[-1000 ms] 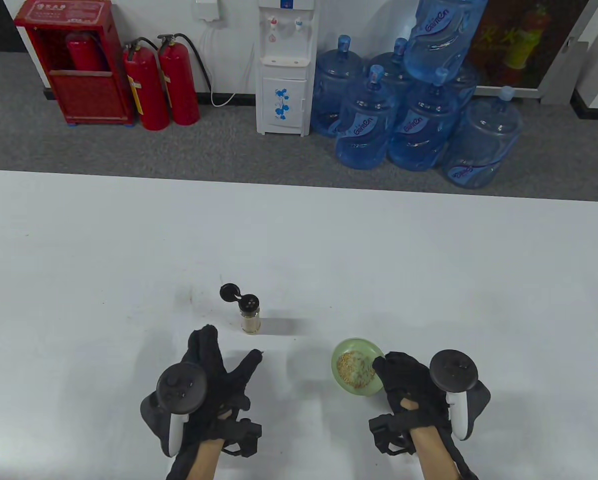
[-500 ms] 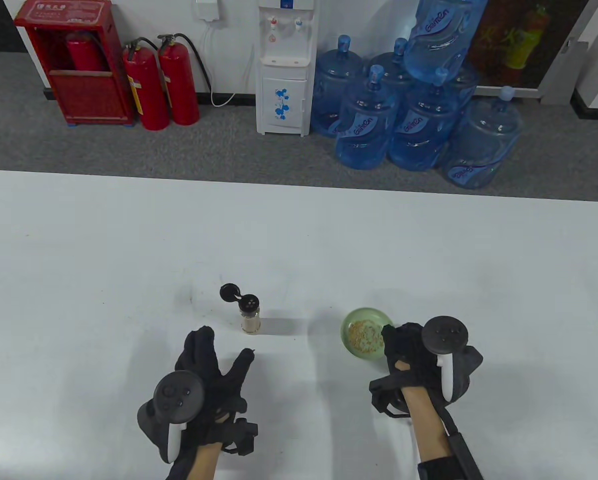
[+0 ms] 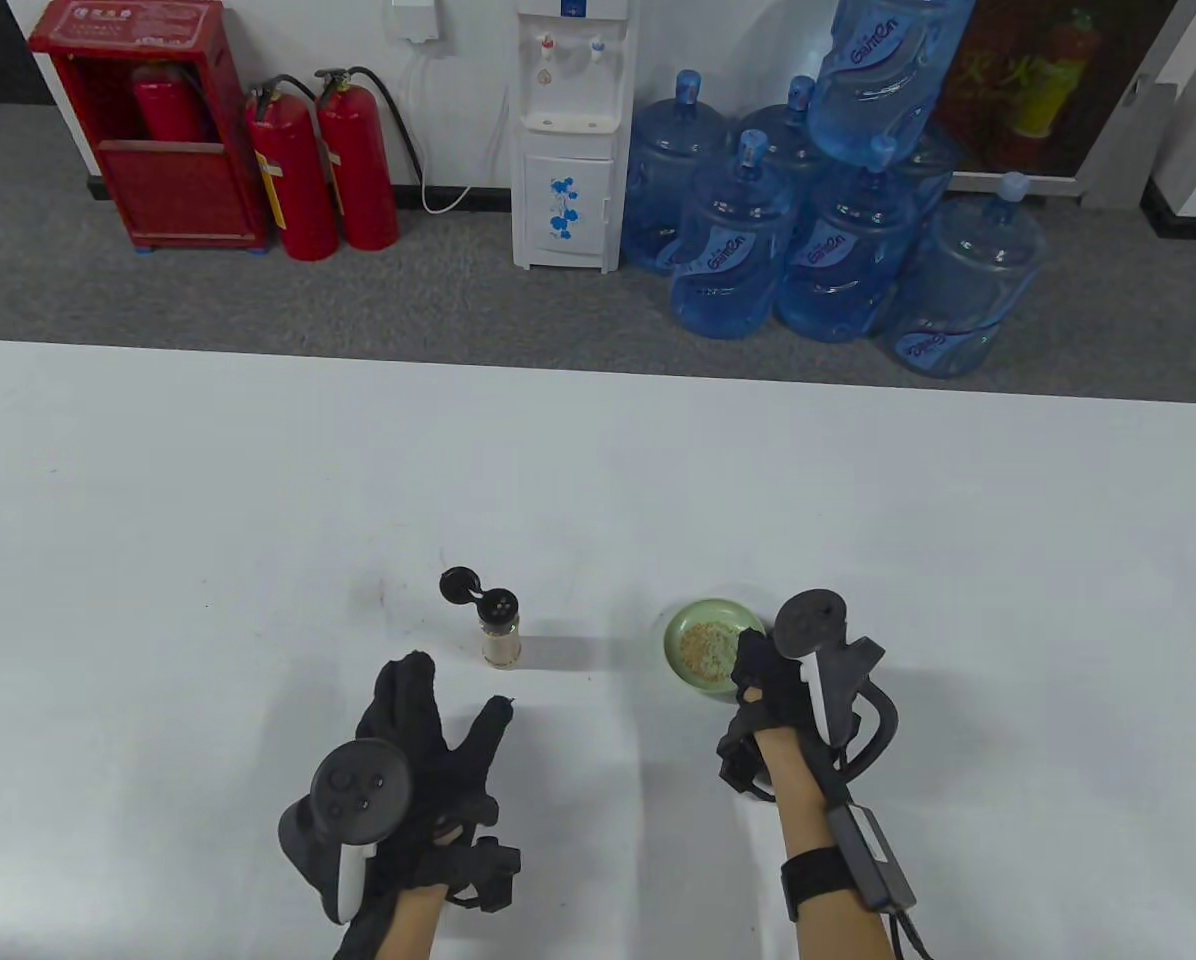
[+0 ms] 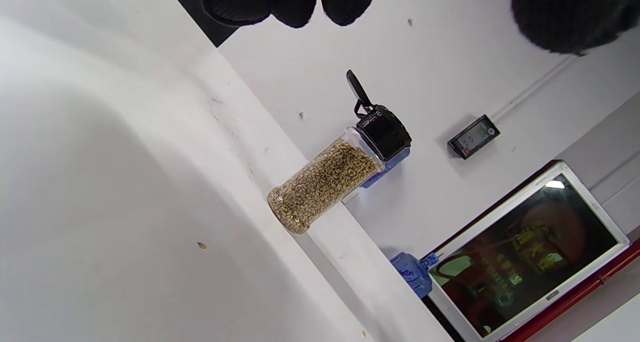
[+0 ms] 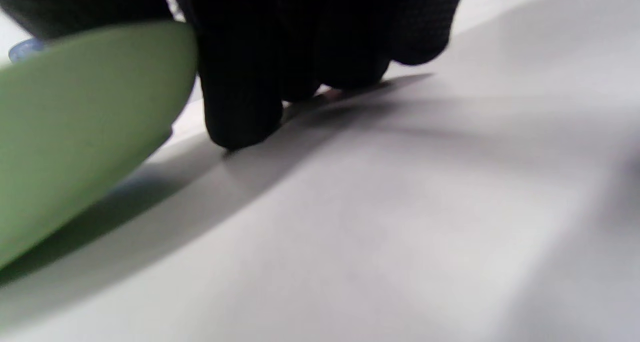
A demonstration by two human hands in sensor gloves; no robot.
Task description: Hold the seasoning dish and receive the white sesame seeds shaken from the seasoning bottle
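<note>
White table; right hand gripping seasoning dish, now lower, leftward; left hand spread.

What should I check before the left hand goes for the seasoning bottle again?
1. Seasoning bottle upright on the table: ok.
2. Flip cap open, shaker holes exposed: ok.
3. Seeds left in the bottle: ok; the left wrist view shows it nearly full.
4. Left hand free, fingers spread, just short of the bottle: ok.
5. Right hand grips the green seasoning dish at its rim, seeds already inside: ok.
6. Dish resting on the table or lifted: cannot tell; the right wrist view shows it tilted with shadow beneath.
</note>
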